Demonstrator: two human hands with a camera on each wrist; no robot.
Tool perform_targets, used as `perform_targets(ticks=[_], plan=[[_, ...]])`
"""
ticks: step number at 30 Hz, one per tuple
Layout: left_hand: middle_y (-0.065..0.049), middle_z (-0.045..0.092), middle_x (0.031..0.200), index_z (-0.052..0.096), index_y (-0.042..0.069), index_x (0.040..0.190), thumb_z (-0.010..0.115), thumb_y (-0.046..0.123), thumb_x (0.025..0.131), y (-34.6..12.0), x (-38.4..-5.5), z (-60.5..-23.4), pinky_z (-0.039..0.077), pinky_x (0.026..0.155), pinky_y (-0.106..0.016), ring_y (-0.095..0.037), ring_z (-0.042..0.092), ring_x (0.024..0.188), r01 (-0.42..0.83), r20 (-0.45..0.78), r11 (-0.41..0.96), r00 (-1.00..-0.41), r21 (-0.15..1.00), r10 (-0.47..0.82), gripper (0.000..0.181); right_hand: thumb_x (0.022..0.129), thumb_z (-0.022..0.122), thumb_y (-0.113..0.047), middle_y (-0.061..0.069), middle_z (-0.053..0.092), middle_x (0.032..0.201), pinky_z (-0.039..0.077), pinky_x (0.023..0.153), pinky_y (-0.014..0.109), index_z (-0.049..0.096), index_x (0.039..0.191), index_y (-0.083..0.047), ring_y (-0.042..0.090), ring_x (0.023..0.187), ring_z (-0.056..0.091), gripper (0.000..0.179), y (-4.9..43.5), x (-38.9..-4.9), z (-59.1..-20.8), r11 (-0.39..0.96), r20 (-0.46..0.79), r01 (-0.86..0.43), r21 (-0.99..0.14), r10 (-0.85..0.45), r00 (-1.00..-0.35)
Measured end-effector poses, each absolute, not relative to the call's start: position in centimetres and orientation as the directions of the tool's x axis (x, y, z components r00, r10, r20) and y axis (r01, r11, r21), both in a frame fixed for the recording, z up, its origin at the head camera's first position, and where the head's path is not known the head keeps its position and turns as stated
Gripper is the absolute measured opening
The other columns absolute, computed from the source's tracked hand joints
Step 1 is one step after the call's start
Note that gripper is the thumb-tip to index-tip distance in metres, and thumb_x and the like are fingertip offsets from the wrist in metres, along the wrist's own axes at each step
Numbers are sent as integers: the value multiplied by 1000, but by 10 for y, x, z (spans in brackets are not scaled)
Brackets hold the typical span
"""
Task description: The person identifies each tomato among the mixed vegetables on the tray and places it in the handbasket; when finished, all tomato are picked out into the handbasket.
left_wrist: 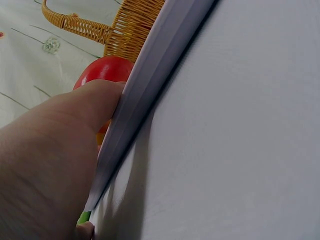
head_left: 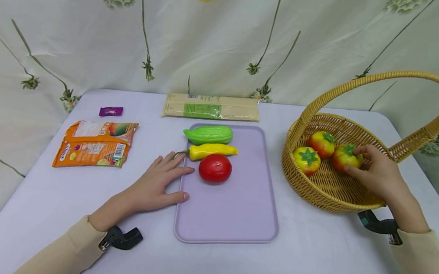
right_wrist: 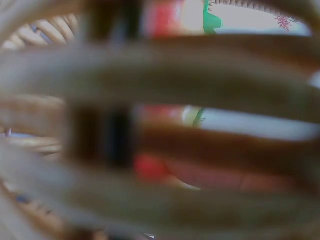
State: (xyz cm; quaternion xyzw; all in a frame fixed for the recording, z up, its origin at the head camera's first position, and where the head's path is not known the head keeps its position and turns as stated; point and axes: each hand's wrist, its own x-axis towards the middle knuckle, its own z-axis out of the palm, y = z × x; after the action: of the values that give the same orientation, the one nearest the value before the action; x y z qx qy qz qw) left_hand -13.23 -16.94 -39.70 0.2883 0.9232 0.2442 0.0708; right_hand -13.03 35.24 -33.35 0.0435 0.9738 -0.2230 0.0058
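Note:
In the head view, my right hand (head_left: 378, 172) reaches into a wicker basket (head_left: 312, 195) and pinches a yellow-red tomato (head_left: 343, 158) with a green leafy top between thumb and fingers. Two similar tomatoes, one at the back (head_left: 322, 144) and one in front (head_left: 305, 161), lie beside it. My left hand (head_left: 156, 183) lies with fingers spread at the left edge of a lilac tray (head_left: 232, 216), thumb over the rim. On the tray are a red tomato-like fruit (head_left: 215, 169), a yellow pepper (head_left: 212, 151) and a bumpy green vegetable (head_left: 209, 135). Blurred basket weave covers most of the right wrist view.
An orange snack packet (head_left: 95, 143) and a small purple wrapped sweet (head_left: 110, 111) lie to the left. Behind the tray is a long beige packet (head_left: 211, 107). The basket's tall handle (head_left: 389, 75) arches over its right side. A floral cloth hangs behind the table.

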Motion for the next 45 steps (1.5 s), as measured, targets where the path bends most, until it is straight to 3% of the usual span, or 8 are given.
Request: perform_targets(ticks=[5, 11, 14, 29, 45], plan=[[-18, 29, 168, 56, 21, 146, 72, 45, 88, -170, -132, -396, 8, 122, -74, -49, 17, 156, 498, 10, 715, -824, 490, 567, 65, 94, 72, -15, 33, 55, 109, 46, 67, 39, 45, 128, 7, 42, 89, 54, 49, 353, -132, -334, 906, -30, 87, -415, 82, -996], [-19, 30, 167, 57, 21, 145, 70, 45, 89, -170, -132, -396, 10, 121, -75, -51, 19, 155, 506, 24, 713, -823, 485, 568, 63, 96, 68, -16, 44, 47, 129, 50, 82, 63, 37, 136, 11, 54, 103, 53, 57, 352, -130, -333, 893, -45, 103, -439, 93, -995], [-20, 31, 166, 58, 21, 145, 69, 45, 89, -170, -132, -396, 11, 120, -76, -52, 20, 154, 509, 28, 713, -822, 483, 568, 62, 97, 66, -16, 46, 43, 136, 49, 90, 69, 35, 139, 11, 57, 110, 52, 59, 351, -129, -333, 879, -52, 117, -462, 105, -993], [-21, 33, 165, 58, 20, 144, 69, 44, 90, -169, -130, -396, 13, 119, -77, -53, 22, 153, 523, 53, 702, -818, 483, 573, 60, 99, 64, -21, 45, 40, 143, 44, 101, 73, 34, 144, 10, 61, 124, 48, 63, 351, -129, -332, 862, -57, 149, -484, 139, -989], [-19, 31, 166, 57, 20, 145, 70, 43, 89, -169, -131, -397, 11, 121, -75, -51, 21, 154, 508, 32, 710, -823, 487, 567, 62, 100, 63, -24, 43, 42, 142, 46, 99, 73, 36, 144, 9, 61, 125, 48, 62, 352, -128, -331, 863, -47, 136, -487, 129, -991]])
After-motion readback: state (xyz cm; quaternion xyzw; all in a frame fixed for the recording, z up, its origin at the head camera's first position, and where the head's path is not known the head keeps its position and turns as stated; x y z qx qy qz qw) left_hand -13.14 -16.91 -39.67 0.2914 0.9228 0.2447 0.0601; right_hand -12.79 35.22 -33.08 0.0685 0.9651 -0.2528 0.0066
